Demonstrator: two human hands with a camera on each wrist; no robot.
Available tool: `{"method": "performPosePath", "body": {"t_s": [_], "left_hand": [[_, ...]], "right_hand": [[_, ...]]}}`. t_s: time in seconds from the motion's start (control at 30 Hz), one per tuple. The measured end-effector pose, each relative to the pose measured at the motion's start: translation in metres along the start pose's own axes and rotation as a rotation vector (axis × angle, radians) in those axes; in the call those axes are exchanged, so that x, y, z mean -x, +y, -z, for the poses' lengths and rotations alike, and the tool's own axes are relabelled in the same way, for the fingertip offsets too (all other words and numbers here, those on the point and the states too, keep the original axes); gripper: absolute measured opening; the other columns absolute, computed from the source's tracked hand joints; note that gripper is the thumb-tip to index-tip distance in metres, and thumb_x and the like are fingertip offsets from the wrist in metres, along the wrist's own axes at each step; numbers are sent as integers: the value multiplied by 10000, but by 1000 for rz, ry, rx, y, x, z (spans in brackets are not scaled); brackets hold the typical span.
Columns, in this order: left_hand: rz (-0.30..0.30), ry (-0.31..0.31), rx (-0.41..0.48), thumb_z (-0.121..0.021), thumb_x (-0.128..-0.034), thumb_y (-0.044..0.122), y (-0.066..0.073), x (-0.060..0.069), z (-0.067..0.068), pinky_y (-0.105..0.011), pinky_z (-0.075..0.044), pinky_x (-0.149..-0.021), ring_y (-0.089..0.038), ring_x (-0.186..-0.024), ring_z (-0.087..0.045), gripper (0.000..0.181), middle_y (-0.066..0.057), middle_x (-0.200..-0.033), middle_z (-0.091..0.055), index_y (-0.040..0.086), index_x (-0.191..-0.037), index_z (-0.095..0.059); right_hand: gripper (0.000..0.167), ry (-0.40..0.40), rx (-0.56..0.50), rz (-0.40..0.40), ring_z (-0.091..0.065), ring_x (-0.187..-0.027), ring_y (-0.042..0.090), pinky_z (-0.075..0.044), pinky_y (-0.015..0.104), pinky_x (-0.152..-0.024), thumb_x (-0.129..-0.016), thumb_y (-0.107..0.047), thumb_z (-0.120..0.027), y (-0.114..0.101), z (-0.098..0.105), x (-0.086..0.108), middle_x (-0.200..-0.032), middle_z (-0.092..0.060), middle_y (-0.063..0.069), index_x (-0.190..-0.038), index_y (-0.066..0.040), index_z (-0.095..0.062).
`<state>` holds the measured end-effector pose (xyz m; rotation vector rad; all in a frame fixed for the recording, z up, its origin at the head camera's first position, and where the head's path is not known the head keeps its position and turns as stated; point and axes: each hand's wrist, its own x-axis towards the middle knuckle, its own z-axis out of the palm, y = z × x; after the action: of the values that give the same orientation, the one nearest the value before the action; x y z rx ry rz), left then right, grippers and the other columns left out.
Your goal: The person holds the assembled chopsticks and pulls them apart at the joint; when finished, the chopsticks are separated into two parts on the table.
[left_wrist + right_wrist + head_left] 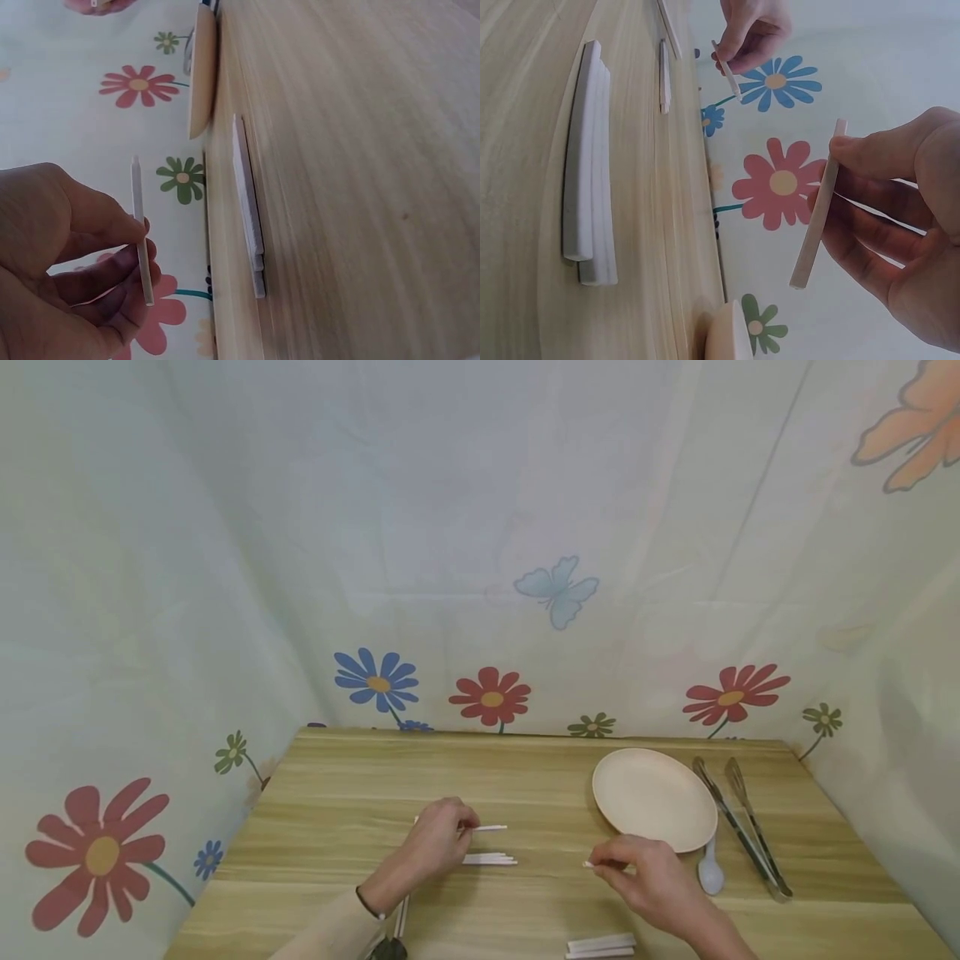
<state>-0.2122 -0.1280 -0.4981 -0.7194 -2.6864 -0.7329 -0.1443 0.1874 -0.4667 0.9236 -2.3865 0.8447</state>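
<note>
White sticks (819, 210) on and above a wood-grain table (525, 785); smooth, rounded plate (652, 802) set back at right, apparently leaving working room; left hand (437, 841) and right hand (656, 878) aloft, fingers curled, pinching one stick apiece, likely to keep most length free; square-edged, matte bundles (587, 165) lying flat; lastly, slim, straight single sticks.
</note>
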Motion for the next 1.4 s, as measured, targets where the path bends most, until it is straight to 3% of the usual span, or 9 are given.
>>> {"method": "performPosePath", "body": {"t_s": [0.23, 0.4, 0.8, 1.27, 1.4], "left_hand": [[-22, -7, 5, -712, -761, 9, 0, 0, -2, -206, -458, -602, -74, -672, -532, 89, 25, -729, -613, 79, -806, -743], [-1, -51, 20, -713, -770, 6, 0, 1, -4, -198, -463, -602, -68, -678, -539, 97, 25, -740, -619, 77, -829, -743], [20, -134, 11, -711, -754, -8, -2, 3, -7, -199, -466, -604, -56, -678, -538, 133, 30, -750, -645, 116, -800, -714], [-6, -132, 27, -733, -755, -14, -6, 5, -14, -201, -465, -603, -39, -670, -546, 139, 41, -734, -661, 121, -783, -738], [-15, -129, -4, -737, -754, -3, -6, 6, -15, -221, -481, -618, -52, -687, -571, 137, 46, -741, -671, 132, -775, -748]], "right_hand": [[269, -14, -39, 10, -621, -729, -36, -481, 108, -624, -734, -26, -803, -1, -1, 6, -819, -699, -136, -854, -249, -712], [256, -14, -69, 31, -624, -721, -32, -486, 98, -638, -726, -1, -802, 0, -3, 10, -815, -698, -121, -852, -207, -715], [289, -61, -97, 21, -617, -721, -47, -482, 91, -641, -736, 13, -789, -1, -5, 16, -815, -704, -100, -874, -226, -706], [271, -75, -118, 6, -615, -723, -46, -484, 100, -633, -765, -13, -778, 0, -5, 17, -818, -698, -100, -887, -242, -700], [288, -88, -132, -7, -613, -728, -46, -481, 97, -636, -767, 1, -772, 1, -4, 17, -819, -700, -89, -892, -248, -699]]}}
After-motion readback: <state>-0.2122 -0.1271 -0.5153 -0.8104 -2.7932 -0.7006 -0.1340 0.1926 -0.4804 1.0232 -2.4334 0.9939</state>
